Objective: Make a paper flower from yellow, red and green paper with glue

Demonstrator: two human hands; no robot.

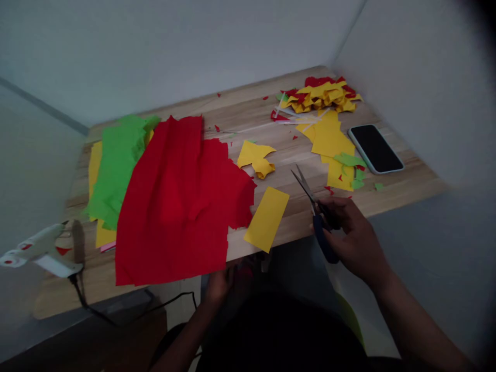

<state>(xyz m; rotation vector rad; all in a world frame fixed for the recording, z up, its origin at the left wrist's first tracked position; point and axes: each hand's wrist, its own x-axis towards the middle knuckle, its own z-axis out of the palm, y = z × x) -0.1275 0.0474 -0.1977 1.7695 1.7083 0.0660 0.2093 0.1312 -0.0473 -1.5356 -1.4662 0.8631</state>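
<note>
Scissors (pixel 307 189): handles gripped in closed right hand (pixel 351 235); long axis diagonal, parted blades pointing away and leftward. Left hand (pixel 219 284): grip indiscernible.

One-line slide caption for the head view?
Right hand holds open scissors over wooden table, beside yellow strip and red sheet.

I see left hand (pixel 219 284), right hand (pixel 354 237), both forearms bare up to frame's bottom edge. Bottom centre: dark garment (pixel 279 330), detail lost in shadow.
</note>
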